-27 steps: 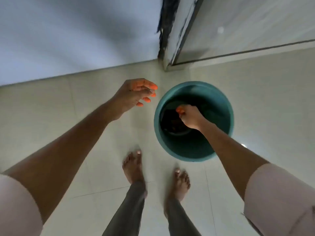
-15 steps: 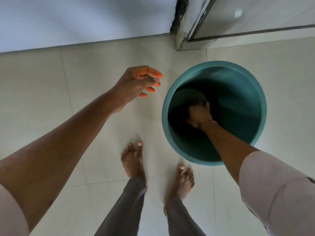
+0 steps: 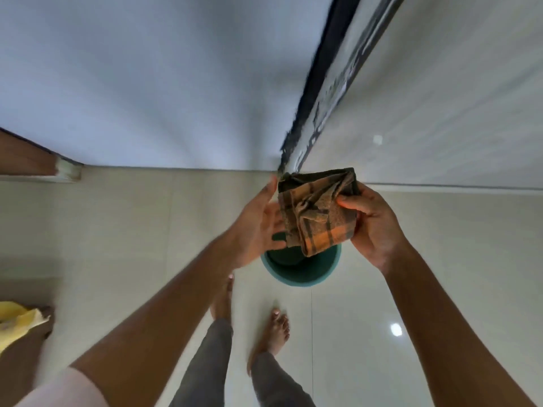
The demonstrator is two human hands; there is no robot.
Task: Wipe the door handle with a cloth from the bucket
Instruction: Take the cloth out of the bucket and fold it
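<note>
A brown and orange checked cloth [image 3: 317, 210] is held up in front of me, above the teal bucket [image 3: 302, 274] on the tiled floor. My right hand [image 3: 373, 227] grips the cloth's right side with thumb on top. My left hand [image 3: 258, 227] is open with fingers spread, its palm against the cloth's left edge. The bucket is partly hidden behind the cloth and hands. No door handle is in view.
A pale wall rises ahead, and a worn door frame [image 3: 323, 92] with a pale door [image 3: 440, 98] stands to the right. My bare feet [image 3: 276, 333] are just behind the bucket. A yellow item [image 3: 14, 321] lies at the left edge, near a wooden piece [image 3: 26, 160].
My right hand came up out of the bucket with the cloth. My left hand moved right to meet it. The view lifted, so the bucket looks smaller and farther.
</note>
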